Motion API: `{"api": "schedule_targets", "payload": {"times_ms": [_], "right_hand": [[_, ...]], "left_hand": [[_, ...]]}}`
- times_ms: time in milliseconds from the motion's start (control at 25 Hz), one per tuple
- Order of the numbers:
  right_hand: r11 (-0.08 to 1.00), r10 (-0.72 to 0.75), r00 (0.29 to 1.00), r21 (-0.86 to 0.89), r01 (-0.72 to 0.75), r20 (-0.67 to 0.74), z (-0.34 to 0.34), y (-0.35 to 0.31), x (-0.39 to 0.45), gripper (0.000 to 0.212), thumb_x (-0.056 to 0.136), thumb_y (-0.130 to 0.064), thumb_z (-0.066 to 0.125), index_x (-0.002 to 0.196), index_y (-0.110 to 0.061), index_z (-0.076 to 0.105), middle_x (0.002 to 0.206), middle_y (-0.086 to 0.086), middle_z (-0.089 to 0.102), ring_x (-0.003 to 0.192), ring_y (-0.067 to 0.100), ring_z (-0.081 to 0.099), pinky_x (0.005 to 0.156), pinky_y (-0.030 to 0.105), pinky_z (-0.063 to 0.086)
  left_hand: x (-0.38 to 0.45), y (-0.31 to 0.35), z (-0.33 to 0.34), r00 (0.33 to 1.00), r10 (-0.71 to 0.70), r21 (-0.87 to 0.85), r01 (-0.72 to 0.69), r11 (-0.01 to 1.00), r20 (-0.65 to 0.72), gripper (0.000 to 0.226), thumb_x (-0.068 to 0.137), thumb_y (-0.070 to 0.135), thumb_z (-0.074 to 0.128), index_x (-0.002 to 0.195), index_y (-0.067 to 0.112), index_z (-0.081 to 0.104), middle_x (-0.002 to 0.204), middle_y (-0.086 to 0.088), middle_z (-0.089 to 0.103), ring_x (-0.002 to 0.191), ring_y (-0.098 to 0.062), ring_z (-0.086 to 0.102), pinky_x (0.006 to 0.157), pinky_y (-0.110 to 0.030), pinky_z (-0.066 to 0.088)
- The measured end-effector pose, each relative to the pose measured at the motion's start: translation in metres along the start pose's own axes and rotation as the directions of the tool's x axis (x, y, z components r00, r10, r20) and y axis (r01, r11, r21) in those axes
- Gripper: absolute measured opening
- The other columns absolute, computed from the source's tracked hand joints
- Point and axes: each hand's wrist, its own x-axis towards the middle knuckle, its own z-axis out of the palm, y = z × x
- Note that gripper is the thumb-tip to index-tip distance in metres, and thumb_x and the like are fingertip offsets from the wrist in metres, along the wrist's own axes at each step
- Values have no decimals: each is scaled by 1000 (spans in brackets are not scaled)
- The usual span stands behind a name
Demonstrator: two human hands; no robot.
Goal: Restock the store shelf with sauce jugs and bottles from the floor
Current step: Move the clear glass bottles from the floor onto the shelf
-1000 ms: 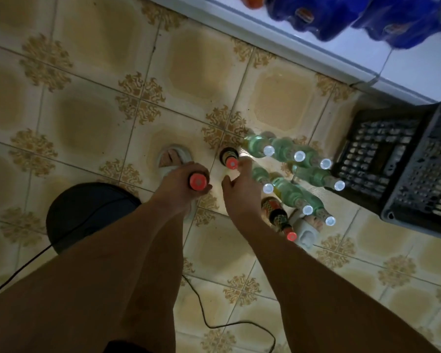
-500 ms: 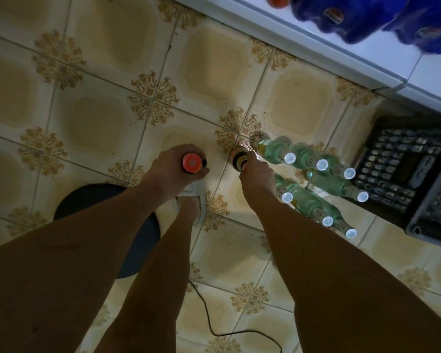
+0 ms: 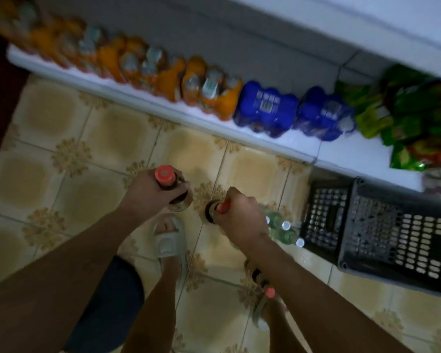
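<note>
We hold a dark bottle upright in each of our hands, left hand (image 3: 152,193) and right hand (image 3: 242,215), with the shelf (image 3: 278,146) straight ahead on the far side, equally near both.

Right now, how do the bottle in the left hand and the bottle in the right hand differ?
The left hand grips its bottle around the neck below the cap, so the whole red cap shows; the right hand wraps over the top of its bottle, half hiding the cap. The left hand's bottle sits nearer the shelf. Both are dark sauce bottles with red caps, held off the floor.
</note>
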Motion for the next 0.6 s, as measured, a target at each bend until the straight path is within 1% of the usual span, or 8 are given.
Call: {"api": "schedule_targets", "payload": {"times_ms": [120,280,360,440,480,520,560,600], "right_hand": [[996,-86,992,-2,86,-89,-78,-37,-16,15,81,-26,63,90,-16,56,86,9,66,79,32,61,65,35,48],[984,-172,952,-3,176,-252,-190,-77,-35,17,75,-26,72,84,-19,59,80,3,65,77,26,62,61,33,50],[976,-200,919,17,218,-341,-244,-92,-43,15,75,-26,73,80,-18,61,73,0,64,68,21,60,52,29,44],[962,-212,876,65,265,-433,-291,-106,-45,14,75,-27,73,82,-17,66,69,-1,63,62,18,59,52,27,44],[953,-214,843,83,290,-493,-312,-112,-43,16,74,-28,74,82,-15,68,69,1,65,64,20,60,55,29,46],[946,-211,806,91,310,-554,-332,-118,-40,20,73,-28,74,83,-11,70,69,5,66,65,23,60,57,31,46],[942,-203,768,94,323,-608,-351,-123,-35,25,72,-29,74,83,-7,71,70,9,66,64,23,58,57,32,45],[939,-196,736,93,332,-648,-367,-127,-29,31,71,-30,74,85,-3,72,70,13,64,62,21,52,56,33,43]], "left_hand": [[16,80,-44,990,134,32,-133,991,-44,15,81,24,80,93,18,75,96,0,74,92,-10,67,88,-31,54],[27,194,-99,924,357,148,-337,930,-140,29,75,40,80,81,12,73,83,-8,73,84,-17,70,82,-41,58],[29,248,-122,890,424,123,-408,905,-169,26,75,36,81,78,12,71,80,-8,73,80,-16,71,82,-42,59],[29,295,-141,842,504,86,-497,864,-192,34,72,41,78,84,9,71,85,-8,74,83,-15,73,85,-42,59],[28,317,-149,809,553,88,-547,832,-199,35,73,43,76,85,10,70,86,-6,74,84,-12,73,86,-39,59],[27,336,-154,776,600,91,-595,799,-195,26,77,40,74,83,15,68,85,-1,73,83,-6,71,85,-32,58],[25,355,-159,752,634,102,-627,773,-178,15,82,35,73,79,23,64,82,7,70,79,3,68,80,-20,55],[26,374,-161,748,645,121,-633,764,-159,14,86,30,71,77,29,60,79,13,66,73,11,64,73,-10,50]]}}
